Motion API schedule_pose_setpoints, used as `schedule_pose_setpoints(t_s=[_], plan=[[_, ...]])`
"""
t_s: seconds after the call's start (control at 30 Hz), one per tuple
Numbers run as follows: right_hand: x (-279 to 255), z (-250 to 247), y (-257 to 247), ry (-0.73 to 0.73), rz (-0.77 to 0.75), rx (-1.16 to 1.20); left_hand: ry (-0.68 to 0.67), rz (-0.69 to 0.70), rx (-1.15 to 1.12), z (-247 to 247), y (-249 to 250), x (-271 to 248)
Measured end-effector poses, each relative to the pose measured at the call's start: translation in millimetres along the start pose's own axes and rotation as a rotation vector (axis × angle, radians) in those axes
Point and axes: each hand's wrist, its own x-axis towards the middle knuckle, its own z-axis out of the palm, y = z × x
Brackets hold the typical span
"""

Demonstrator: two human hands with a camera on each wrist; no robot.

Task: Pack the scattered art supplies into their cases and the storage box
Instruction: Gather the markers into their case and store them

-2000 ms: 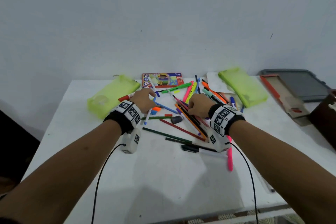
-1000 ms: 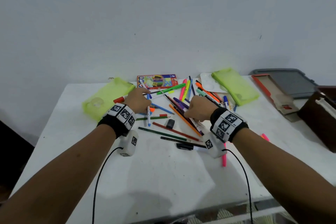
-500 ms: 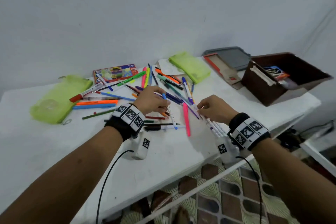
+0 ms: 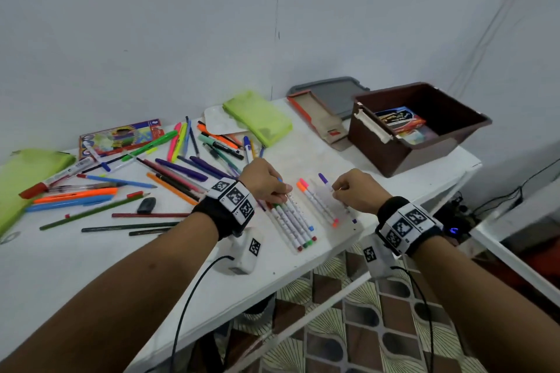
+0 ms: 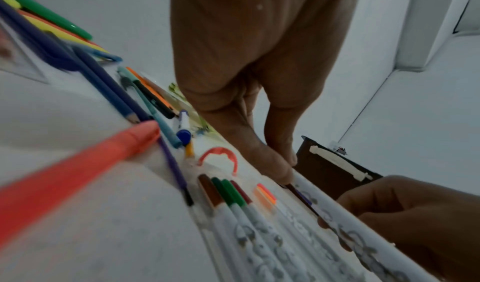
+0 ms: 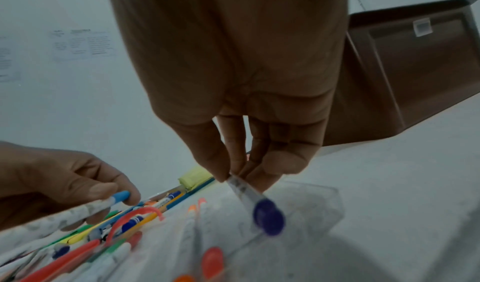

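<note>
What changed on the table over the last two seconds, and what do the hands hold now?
Both hands left the central pile for the table's near right edge. The right hand now pinches a purple-capped white marker; the left hand holds a blue-capped white marker. White markers now lie side by side in a clear plastic tray. The green pouches and the brown storage box lie as before.
</note>
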Motion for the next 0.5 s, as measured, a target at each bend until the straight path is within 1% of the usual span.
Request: schedule_pose_setpoints(t_s=[0.17, 0.37, 0.5], plan=[[14.3, -2.1, 15.8, -0.092, -0.056, 0.019, 0.041, -0.056, 0.238, 22.7, 4.6, 17.5], [25.9, -3.7, 18.0, -0.139, -0.18, 0.031, 0.116, -0.038, 0.556, 34.6, 11.6, 17.6], [31.0, 1.9, 16.2, -0.186, -0.223, 0.028, 0.162, -0.038, 0.705, 39.2, 13.3, 16.7]])
